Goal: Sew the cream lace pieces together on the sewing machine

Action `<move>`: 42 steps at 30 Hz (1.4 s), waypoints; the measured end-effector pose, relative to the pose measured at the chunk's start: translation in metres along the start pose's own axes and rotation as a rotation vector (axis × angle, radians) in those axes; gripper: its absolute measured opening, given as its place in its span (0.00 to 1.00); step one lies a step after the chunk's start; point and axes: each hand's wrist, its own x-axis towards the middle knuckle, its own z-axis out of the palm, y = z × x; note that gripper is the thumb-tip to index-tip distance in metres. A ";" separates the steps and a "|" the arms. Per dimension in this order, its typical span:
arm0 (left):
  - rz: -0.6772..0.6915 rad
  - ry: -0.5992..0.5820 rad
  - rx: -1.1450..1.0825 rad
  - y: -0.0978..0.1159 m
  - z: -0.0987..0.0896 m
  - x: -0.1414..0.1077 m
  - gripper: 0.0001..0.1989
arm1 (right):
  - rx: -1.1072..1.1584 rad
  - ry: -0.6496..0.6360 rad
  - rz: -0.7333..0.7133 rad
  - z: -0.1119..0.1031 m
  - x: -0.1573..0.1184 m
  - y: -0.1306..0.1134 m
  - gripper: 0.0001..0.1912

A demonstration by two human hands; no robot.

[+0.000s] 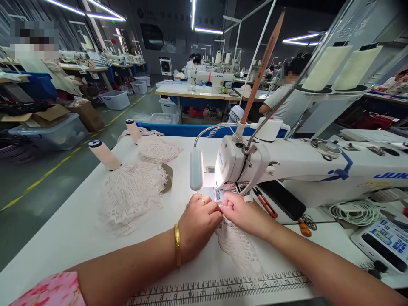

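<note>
pinching together, the left hand [200, 221] and the right hand [240, 210] meet at the top of a pale lace strip [237, 246], fingers curled, just on the near side of the presser foot of the white sewing machine [242, 153]; the strip spills towards the near edge of the white table [73, 225]. over to the containers: on the floor at left sits a clear plastic bin [51, 134], contents too murky to tell, with an open cardboard box [47, 114] by its far side, flaps spread. farther back, a translucent tub [115, 100], its contents unclear too. now textures! two more heaps lie left of the hands: the near heap [130, 197] is loose and netted with a scalloped border, the far heap [157, 149] is flatter, a peach thread cone [106, 156] beside the near one. a smooth gold bangle [177, 244] rings the left wrist. at right, orange-handled snips [270, 208] lie by a flat black phone [282, 199].
</note>
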 end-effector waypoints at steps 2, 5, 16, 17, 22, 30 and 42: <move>0.013 0.007 -0.015 -0.002 0.003 -0.001 0.11 | -0.078 0.026 -0.036 -0.001 -0.006 0.003 0.11; -0.007 0.045 -0.008 -0.004 0.006 0.000 0.12 | -0.268 0.155 -0.187 -0.003 -0.021 0.004 0.06; -0.052 0.050 0.008 -0.007 0.002 -0.001 0.08 | -0.255 0.235 -0.511 0.020 -0.018 0.021 0.15; -0.061 0.026 0.013 -0.007 0.001 -0.001 0.08 | -0.258 0.232 -0.500 0.021 -0.017 0.025 0.15; -0.093 -0.050 0.044 -0.006 -0.002 0.002 0.07 | -0.297 0.227 -0.428 0.022 -0.015 0.034 0.16; -0.119 -0.087 0.087 -0.002 -0.001 0.005 0.07 | -0.335 0.277 -0.403 0.020 -0.012 0.035 0.17; -0.135 -0.083 0.102 -0.001 -0.002 0.006 0.09 | -0.334 0.234 -0.356 0.023 -0.011 0.039 0.18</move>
